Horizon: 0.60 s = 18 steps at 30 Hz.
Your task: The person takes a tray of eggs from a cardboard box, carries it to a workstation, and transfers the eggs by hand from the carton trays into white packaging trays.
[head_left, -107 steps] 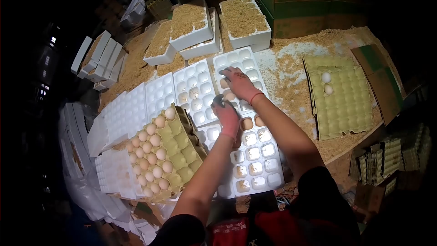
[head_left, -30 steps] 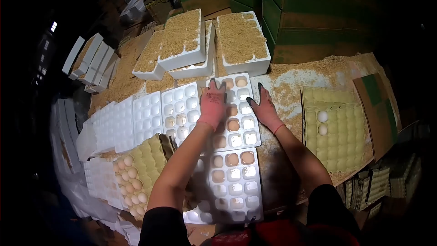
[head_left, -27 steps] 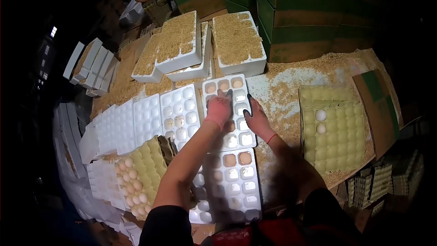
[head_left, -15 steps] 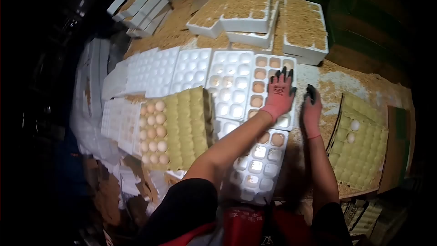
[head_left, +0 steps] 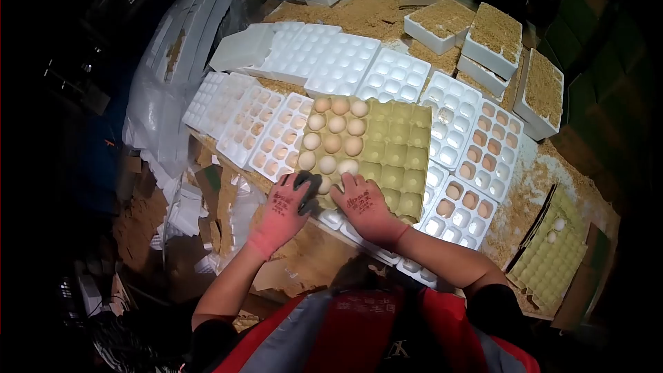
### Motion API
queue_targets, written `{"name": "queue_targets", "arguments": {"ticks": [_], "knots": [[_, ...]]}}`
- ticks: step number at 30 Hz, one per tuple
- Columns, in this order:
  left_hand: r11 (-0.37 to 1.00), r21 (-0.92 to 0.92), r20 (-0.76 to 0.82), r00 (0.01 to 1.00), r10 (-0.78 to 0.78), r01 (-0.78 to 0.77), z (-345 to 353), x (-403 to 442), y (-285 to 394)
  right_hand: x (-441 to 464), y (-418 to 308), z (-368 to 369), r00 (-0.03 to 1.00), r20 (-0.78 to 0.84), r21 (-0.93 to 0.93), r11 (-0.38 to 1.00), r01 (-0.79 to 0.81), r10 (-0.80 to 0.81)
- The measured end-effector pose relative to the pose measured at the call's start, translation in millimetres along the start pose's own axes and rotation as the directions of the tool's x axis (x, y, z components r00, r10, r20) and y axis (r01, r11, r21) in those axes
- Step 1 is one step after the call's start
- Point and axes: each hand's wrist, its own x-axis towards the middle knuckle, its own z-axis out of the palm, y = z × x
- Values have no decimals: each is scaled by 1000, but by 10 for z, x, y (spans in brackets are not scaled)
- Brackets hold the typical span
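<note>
Both my hands, in pink gloves with dark fingertips, are at the near edge of a yellowish pulp egg tray (head_left: pixel 397 145). Rows of brown and pale eggs (head_left: pixel 336 124) fill its left half; the right-hand cups hold none. My left hand (head_left: pixel 284 208) curls its fingers round an egg at the near left corner, mostly hidden behind them. Beside it, my right hand (head_left: pixel 364 208) has its fingers bent down on a pale egg (head_left: pixel 348 167) in the front row. Between the two hands shows another egg (head_left: pixel 324 184). The pulp tray rests over white foam trays.
White foam trays with eggs stand left (head_left: pixel 259 119) and right (head_left: pixel 489 145); more foam trays (head_left: pixel 343 62) lie behind. Foam boxes of husk-like filling (head_left: pixel 494 31) are at the back right. Another pulp tray (head_left: pixel 549 255) with two eggs lies far right. Plastic-wrapped foam (head_left: pixel 162 83) stands left.
My view has swung left. Both hands have moved from the foam tray on the right to the eggs in the pulp tray, and their fingers have closed in.
</note>
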Motion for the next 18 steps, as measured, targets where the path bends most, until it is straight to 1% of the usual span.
{"name": "queue_targets", "arguments": {"ticks": [1, 2, 4, 5, 6, 7, 8, 9, 10, 11, 12, 13, 14, 15, 16, 18], "knots": [[993, 76, 140, 987, 78, -89, 245, 0, -245, 17, -24, 83, 999, -49, -125, 992, -6, 0], [983, 115, 108, 986, 131, -143, 317, 48, -231, 41, -44, 73, 999, -22, -42, 998, -46, 46], [971, 115, 217, 959, 182, -210, 382, 249, -309, 126, -38, 1, 989, 34, 124, 982, -144, 141], [987, -15, 167, 973, 158, -157, 339, 242, -352, 161, 16, -76, 966, 69, 311, 915, -257, 247], [983, -144, 120, 984, 130, -112, 242, 249, -386, 169, 62, -135, 931, 28, 538, 779, -321, 364], [959, -275, 72, 993, 98, -75, 177, 284, -422, 168, 143, -209, 879, 13, 731, 595, -334, 477], [819, -559, 100, 991, -90, 131, 168, 243, -466, 163, 243, -279, 815, 26, 879, 375, -295, 579], [461, -848, 208, 965, -163, 260, 115, 290, -520, 152, 406, -190, 753, 175, 965, 39, -258, 635], [-3, -937, 345, 922, -177, 350, 67, 346, -576, 144, 444, -219, 784, 266, 964, -176, -200, 561], [-83, -906, 419, 907, -47, 415, 202, 410, -775, 175, 401, -175, 790, 154, 898, 250, -362, 593], [364, -862, 363, 931, -46, 354, 188, 555, -738, 253, 342, -128, 818, 41, 632, 619, -465, 573], [760, -629, 268, 963, 13, 164, 102, 649, -550, 350, 91, -316, 848, 20, 402, 773, -491, 529], [969, -238, 203, 973, 109, -59, 27, 705, -374, 425, -38, -331, 876, -9, 65, 874, -481, 482], [971, 52, 137, 965, 223, -232, 160, 718, -385, 448, 25, -155, 886, 45, -68, 887, -458, 461], [954, 116, 214, 945, 249, -278, 205, 742, -396, 484, 65, -53, 889, 104, -197, 885, -421, 446], [893, 240, 360, 889, 283, -381, 204, 869, -414, 496, 171, -74, 924, 73, -102, 925, -367, 375]]}}
